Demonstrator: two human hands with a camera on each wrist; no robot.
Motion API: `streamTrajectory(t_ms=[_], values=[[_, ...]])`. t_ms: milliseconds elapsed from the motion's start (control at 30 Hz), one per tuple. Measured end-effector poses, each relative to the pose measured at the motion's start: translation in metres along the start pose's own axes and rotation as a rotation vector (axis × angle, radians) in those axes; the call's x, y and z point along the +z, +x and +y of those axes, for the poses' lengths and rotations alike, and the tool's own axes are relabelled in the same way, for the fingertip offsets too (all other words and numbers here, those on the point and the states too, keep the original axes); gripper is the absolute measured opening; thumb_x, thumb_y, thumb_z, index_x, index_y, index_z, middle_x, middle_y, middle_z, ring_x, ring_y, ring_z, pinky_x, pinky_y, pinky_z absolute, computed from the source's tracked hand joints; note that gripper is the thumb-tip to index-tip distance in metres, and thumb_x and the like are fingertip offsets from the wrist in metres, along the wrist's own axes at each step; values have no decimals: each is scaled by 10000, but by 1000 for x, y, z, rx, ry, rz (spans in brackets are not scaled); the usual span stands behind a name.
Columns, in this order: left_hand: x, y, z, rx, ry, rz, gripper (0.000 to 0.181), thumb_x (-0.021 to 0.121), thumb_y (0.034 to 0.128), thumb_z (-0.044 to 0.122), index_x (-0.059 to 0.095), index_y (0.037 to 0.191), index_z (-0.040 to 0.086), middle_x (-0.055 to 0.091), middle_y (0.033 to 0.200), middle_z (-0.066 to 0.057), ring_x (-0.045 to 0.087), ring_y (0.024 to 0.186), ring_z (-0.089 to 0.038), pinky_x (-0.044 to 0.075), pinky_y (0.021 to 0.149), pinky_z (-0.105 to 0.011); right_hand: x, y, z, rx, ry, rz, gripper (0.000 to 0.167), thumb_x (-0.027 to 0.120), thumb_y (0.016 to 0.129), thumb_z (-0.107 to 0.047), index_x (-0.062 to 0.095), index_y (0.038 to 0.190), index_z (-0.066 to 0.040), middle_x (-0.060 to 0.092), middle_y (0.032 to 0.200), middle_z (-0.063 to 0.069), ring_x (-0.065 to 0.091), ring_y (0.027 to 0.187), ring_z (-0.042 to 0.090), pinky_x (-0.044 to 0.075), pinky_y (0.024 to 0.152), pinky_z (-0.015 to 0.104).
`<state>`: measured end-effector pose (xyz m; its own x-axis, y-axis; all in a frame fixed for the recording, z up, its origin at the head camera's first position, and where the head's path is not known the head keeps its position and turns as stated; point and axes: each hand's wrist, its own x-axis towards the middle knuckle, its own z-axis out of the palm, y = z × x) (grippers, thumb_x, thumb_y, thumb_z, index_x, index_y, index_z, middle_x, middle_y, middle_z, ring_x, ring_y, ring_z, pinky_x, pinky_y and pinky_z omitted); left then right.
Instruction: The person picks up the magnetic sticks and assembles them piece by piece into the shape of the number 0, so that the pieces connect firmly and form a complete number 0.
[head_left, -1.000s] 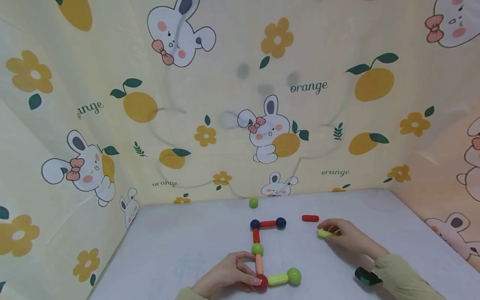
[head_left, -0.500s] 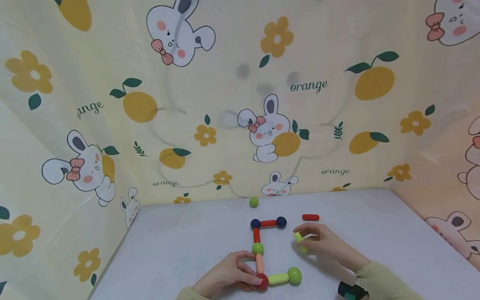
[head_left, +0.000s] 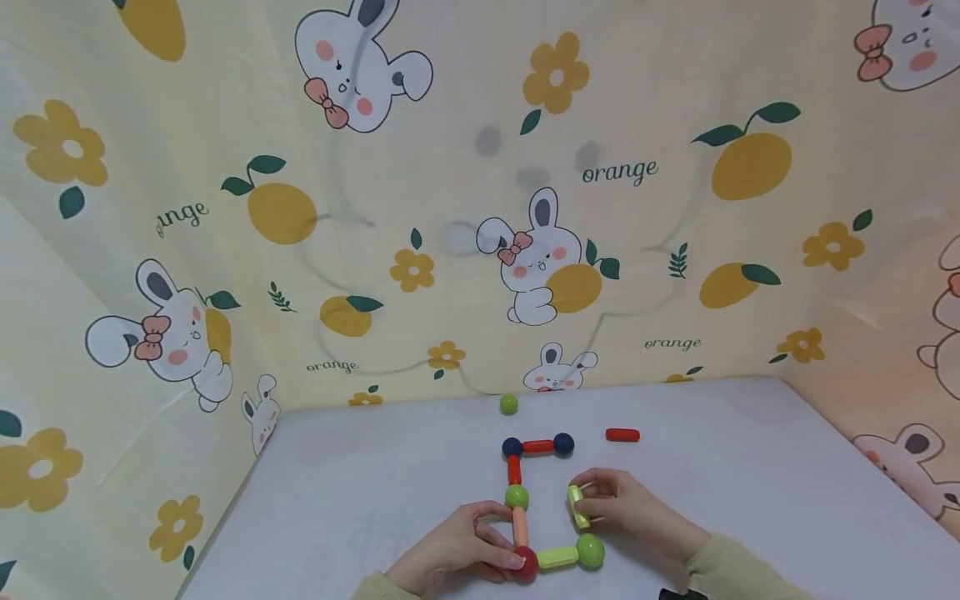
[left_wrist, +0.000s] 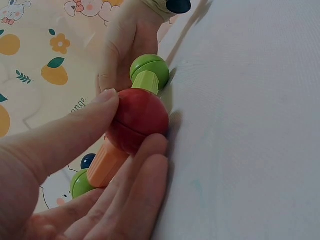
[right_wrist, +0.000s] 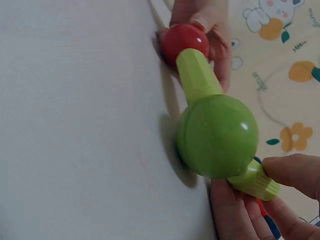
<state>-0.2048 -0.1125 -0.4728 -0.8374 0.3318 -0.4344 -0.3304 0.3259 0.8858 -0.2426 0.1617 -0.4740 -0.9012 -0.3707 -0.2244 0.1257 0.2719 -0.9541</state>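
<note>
My left hand (head_left: pixel 461 546) pinches a red ball (left_wrist: pixel 140 120) between thumb and fingers at the near corner of a chain of toy balls and rods. From that ball an orange rod (head_left: pixel 521 527) runs back to a green ball (head_left: pixel 517 497). A yellow-green rod (head_left: pixel 557 557) leads right to a larger green ball (right_wrist: pixel 218 136). My right hand (head_left: pixel 630 507) pinches a second yellow-green rod (head_left: pixel 578 507) between thumb and fingers. Its near end is close to the larger green ball; whether they touch I cannot tell.
Beyond the middle green ball, a red rod (head_left: pixel 513 470) and another red rod (head_left: pixel 537 447) join two dark blue balls (head_left: pixel 563 444). A loose green ball (head_left: pixel 508 404) lies at the back, and a loose red rod (head_left: pixel 622 435) lies back right on the white table (head_left: pixel 360 483).
My right hand has carried the yellow-green rod left and nearer, turning it from crosswise to nearly lengthwise beside the larger green ball. The left hand stays on the red ball.
</note>
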Motion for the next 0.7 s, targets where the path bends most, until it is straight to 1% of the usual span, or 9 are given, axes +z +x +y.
streamTrajectory(t_ms=[233, 400, 600, 700], values=[[0, 0, 1, 5, -3, 1, 550, 830, 737, 171, 576, 1222, 125, 713, 835, -61, 691, 719, -201, 566, 640, -278, 6, -3, -2, 40, -34, 49, 414, 730, 857, -193, 582, 1182, 18, 637, 917, 81, 605, 818, 207, 558, 750, 351], [1, 0, 1, 1, -4, 5, 549, 831, 733, 173, 577, 1218, 127, 713, 832, -60, 691, 720, -202, 565, 643, -277, 8, -6, -3, 65, -44, 59, 415, 724, 863, -201, 582, 1185, 18, 613, 912, 87, 583, 814, 202, 560, 750, 350], [1, 0, 1, -10, 1, 13, 557, 834, 729, 183, 576, 1220, 126, 711, 828, -59, 690, 711, -199, 564, 646, -273, 7, -9, -2, 63, -24, 50, 430, 725, 861, -181, 572, 1202, 31, 629, 924, 81, 597, 820, 197, 563, 752, 359], [1, 0, 0, -11, -1, 15, 560, 835, 728, 179, 575, 1221, 125, 711, 828, -62, 689, 704, -198, 564, 641, -273, 7, -10, -2, 54, -20, 52, 474, 744, 840, -156, 543, 1225, 34, 642, 939, 75, 608, 828, 190, 563, 740, 357]])
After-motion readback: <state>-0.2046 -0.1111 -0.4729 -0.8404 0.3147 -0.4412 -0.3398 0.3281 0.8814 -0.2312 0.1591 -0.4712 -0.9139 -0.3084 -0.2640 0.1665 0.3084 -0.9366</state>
